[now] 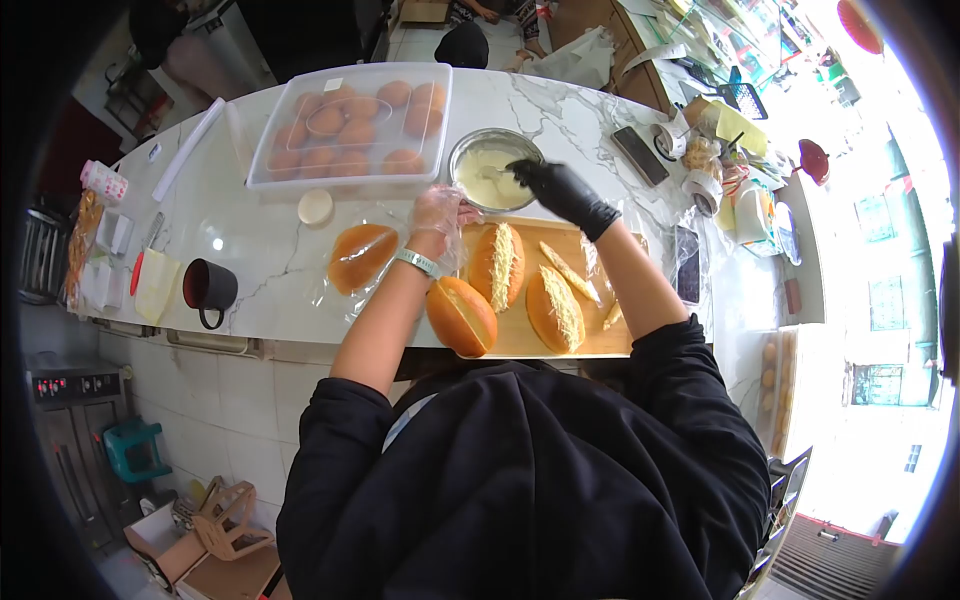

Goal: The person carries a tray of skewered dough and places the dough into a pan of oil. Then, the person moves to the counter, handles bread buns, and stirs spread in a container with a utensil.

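My right hand (pixel 565 192), in a black glove, is closed around a utensil, perhaps a spatula, whose pale end (pixel 490 172) dips into the white cream. The cream fills the bottom of a round metal bowl (pixel 456 150). My left hand (pixel 438 212), in a loose clear plastic glove, is at the near-left rim of the bowl with its fingers curled. Below both hands lies a wooden board (pixel 530 347). On it are two split buns (pixel 483 278) (pixel 548 325) with pale shredded filling along their tops, and a plain slit bun (pixel 462 317) overlaps its left edge.
Left of my forearm lies a bun in clear plastic (pixel 362 258). A lidded clear box (pixel 350 180) of round buns stands behind, near a small round lid (pixel 315 207). A dark mug (pixel 209 287) is at left. Phones (pixel 640 155) (pixel 688 264) lie at right. People are beyond the counter.
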`<act>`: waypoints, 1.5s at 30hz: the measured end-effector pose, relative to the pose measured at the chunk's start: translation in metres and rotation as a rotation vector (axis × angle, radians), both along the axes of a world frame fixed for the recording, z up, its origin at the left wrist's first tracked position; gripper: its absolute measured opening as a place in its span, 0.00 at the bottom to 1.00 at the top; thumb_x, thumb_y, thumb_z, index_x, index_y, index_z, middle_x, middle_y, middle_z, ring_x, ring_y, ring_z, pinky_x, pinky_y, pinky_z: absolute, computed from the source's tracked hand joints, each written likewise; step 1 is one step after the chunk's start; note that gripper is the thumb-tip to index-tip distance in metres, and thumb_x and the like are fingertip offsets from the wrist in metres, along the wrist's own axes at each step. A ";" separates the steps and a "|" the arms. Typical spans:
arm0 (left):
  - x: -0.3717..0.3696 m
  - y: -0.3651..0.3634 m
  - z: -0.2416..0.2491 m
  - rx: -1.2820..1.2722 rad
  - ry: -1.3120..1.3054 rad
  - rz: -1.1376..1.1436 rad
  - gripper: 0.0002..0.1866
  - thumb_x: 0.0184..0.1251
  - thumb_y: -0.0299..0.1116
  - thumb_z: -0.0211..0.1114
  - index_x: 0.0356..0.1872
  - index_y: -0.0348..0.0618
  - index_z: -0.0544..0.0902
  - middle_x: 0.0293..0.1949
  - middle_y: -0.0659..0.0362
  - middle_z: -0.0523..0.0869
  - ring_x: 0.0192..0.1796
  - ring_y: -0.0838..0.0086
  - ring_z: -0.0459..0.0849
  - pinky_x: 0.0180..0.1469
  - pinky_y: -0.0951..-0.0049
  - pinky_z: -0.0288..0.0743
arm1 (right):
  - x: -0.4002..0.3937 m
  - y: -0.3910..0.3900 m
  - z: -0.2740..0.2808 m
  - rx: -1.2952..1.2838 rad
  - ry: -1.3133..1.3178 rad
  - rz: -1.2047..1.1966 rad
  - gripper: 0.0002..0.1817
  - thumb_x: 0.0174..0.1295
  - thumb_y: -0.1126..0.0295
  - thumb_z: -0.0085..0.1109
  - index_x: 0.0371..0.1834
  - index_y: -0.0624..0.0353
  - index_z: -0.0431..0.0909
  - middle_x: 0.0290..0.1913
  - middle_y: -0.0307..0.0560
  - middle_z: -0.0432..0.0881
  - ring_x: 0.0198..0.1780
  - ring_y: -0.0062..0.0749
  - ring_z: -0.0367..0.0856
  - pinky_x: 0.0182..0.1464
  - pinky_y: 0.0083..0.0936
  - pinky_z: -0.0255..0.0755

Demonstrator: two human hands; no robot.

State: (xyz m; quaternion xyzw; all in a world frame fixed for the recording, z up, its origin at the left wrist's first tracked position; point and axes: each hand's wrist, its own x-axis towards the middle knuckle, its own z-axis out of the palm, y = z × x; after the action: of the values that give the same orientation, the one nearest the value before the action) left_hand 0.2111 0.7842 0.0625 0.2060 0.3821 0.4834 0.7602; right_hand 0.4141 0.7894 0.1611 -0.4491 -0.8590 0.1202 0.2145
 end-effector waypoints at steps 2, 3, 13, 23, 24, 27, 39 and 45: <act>-0.003 0.003 0.002 0.008 0.001 -0.051 0.10 0.59 0.24 0.55 0.40 0.32 0.67 0.30 0.51 0.76 0.26 0.64 0.80 0.31 0.67 0.81 | 0.000 -0.015 0.000 -0.215 0.102 -0.086 0.13 0.61 0.71 0.45 0.47 0.58 0.73 0.36 0.53 0.80 0.34 0.42 0.80 0.38 0.29 0.73; -0.003 0.004 0.003 0.013 -0.004 -0.028 0.10 0.59 0.24 0.54 0.40 0.32 0.66 0.30 0.50 0.77 0.27 0.64 0.80 0.31 0.67 0.81 | -0.004 -0.016 0.007 -0.156 0.149 -0.122 0.12 0.61 0.71 0.45 0.46 0.59 0.73 0.36 0.53 0.80 0.34 0.43 0.79 0.38 0.30 0.73; 0.003 0.001 0.003 -0.016 -0.022 -0.026 0.12 0.59 0.22 0.54 0.41 0.30 0.63 0.31 0.47 0.76 0.28 0.60 0.81 0.31 0.65 0.82 | 0.007 -0.029 0.003 -0.250 -0.362 -0.463 0.09 0.57 0.70 0.46 0.30 0.61 0.76 0.27 0.59 0.78 0.33 0.52 0.77 0.37 0.40 0.71; 0.009 0.005 0.000 -0.027 -0.017 -0.031 0.12 0.59 0.21 0.53 0.41 0.33 0.62 0.33 0.46 0.76 0.29 0.58 0.81 0.29 0.64 0.82 | 0.005 -0.016 -0.006 -0.153 -0.158 -0.386 0.10 0.54 0.67 0.46 0.29 0.58 0.77 0.28 0.56 0.79 0.33 0.52 0.78 0.38 0.39 0.71; 0.010 0.004 0.001 -0.029 -0.005 -0.036 0.12 0.59 0.21 0.53 0.41 0.33 0.62 0.33 0.46 0.76 0.29 0.57 0.82 0.29 0.64 0.82 | 0.005 -0.016 -0.006 -0.186 -0.200 -0.427 0.10 0.55 0.67 0.46 0.29 0.58 0.77 0.28 0.56 0.79 0.33 0.51 0.78 0.39 0.39 0.71; 0.009 0.006 0.005 -0.028 0.010 -0.054 0.12 0.59 0.21 0.53 0.41 0.34 0.61 0.33 0.45 0.76 0.29 0.57 0.82 0.29 0.63 0.82 | 0.002 -0.015 -0.010 -0.302 -0.261 -0.421 0.11 0.55 0.65 0.46 0.30 0.58 0.78 0.30 0.53 0.80 0.34 0.50 0.78 0.40 0.38 0.71; 0.008 0.004 0.002 -0.030 -0.072 -0.022 0.13 0.59 0.21 0.53 0.42 0.33 0.60 0.33 0.44 0.76 0.30 0.56 0.82 0.30 0.62 0.82 | 0.003 -0.036 -0.001 -0.227 -0.286 -0.458 0.12 0.59 0.63 0.45 0.32 0.56 0.78 0.28 0.54 0.79 0.32 0.49 0.78 0.37 0.40 0.71; 0.008 0.001 0.005 -0.005 -0.040 -0.030 0.13 0.59 0.21 0.53 0.41 0.32 0.60 0.33 0.45 0.75 0.29 0.57 0.81 0.31 0.62 0.82 | 0.008 -0.036 -0.005 -0.112 -0.362 -0.367 0.11 0.60 0.63 0.44 0.31 0.55 0.75 0.28 0.51 0.80 0.31 0.46 0.78 0.34 0.40 0.72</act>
State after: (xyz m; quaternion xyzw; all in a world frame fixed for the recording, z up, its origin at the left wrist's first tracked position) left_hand 0.2192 0.7849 0.0671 0.2001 0.3649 0.4749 0.7754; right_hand 0.4216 0.7534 0.1564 -0.6226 -0.7797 0.0443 0.0506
